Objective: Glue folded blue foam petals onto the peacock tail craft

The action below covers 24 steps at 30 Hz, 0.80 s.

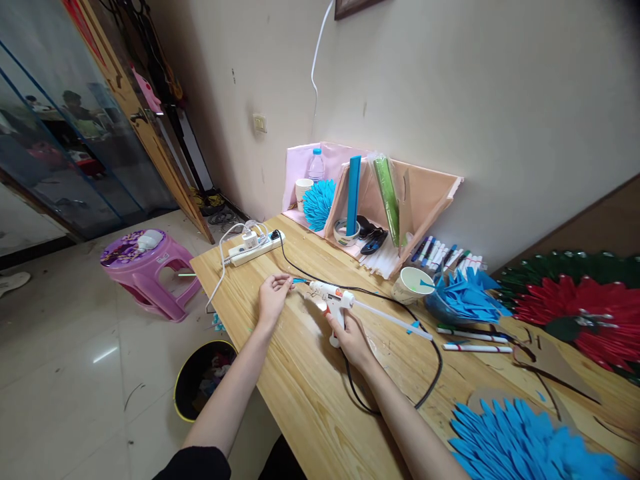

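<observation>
My left hand point(273, 297) pinches a small blue piece point(299, 281) between thumb and fingertips, just off the nozzle of a white glue gun point(331, 298). The gun's handle is in my right hand point(351, 335), whose fingers wrap round it. A clear glue stick point(393, 319) sticks out of the gun's back. Its black cord point(440, 363) loops over the wooden table point(300, 387). Whether the blue piece touches the nozzle is too small to tell.
A power strip point(257, 249) sits at the table's far left corner. Pink holders point(425, 190), a paper cup point(411, 285), a bowl of blue pieces point(463, 300) and markers point(477, 348) stand rightward. A blue petal flower point(530, 443) lies near right. Below left are a bin point(183, 380) and pink stool point(150, 283).
</observation>
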Each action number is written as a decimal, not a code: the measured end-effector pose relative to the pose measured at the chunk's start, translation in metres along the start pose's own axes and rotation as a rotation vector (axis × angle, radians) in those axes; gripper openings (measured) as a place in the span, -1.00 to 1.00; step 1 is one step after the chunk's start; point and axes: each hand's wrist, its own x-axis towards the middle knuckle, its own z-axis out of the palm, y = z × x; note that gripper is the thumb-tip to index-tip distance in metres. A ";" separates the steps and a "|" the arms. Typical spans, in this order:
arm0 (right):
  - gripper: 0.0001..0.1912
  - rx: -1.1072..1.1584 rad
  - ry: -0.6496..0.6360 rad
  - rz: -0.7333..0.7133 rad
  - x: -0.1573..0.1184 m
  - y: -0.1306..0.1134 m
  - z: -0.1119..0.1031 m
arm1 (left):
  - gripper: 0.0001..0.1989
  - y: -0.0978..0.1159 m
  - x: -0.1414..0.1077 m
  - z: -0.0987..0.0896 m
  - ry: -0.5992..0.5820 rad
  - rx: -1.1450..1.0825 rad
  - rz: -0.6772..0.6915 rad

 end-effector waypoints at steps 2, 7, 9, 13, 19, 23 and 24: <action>-0.68 -0.029 0.012 0.005 0.000 0.001 0.000 | -0.70 0.000 0.001 0.000 -0.001 -0.008 -0.006; -0.67 -0.051 0.019 0.024 0.001 0.002 0.000 | -0.68 0.001 0.001 -0.001 0.008 -0.030 -0.018; -0.67 -0.036 0.036 0.039 0.000 0.003 0.000 | -0.68 0.002 0.001 -0.001 0.017 -0.036 -0.025; -0.66 0.020 0.067 0.051 -0.001 0.004 0.000 | -0.69 0.003 0.001 -0.002 0.041 -0.046 -0.034; -0.59 -0.016 0.168 0.060 0.031 -0.006 0.007 | -0.67 0.006 0.003 -0.006 0.129 -0.061 0.015; -0.66 -0.231 0.212 0.051 0.067 -0.014 0.019 | -0.64 0.010 0.000 -0.009 0.164 -0.085 0.031; -0.68 -0.266 0.221 0.052 0.074 -0.015 0.023 | -0.64 0.012 -0.003 -0.010 0.160 -0.098 0.022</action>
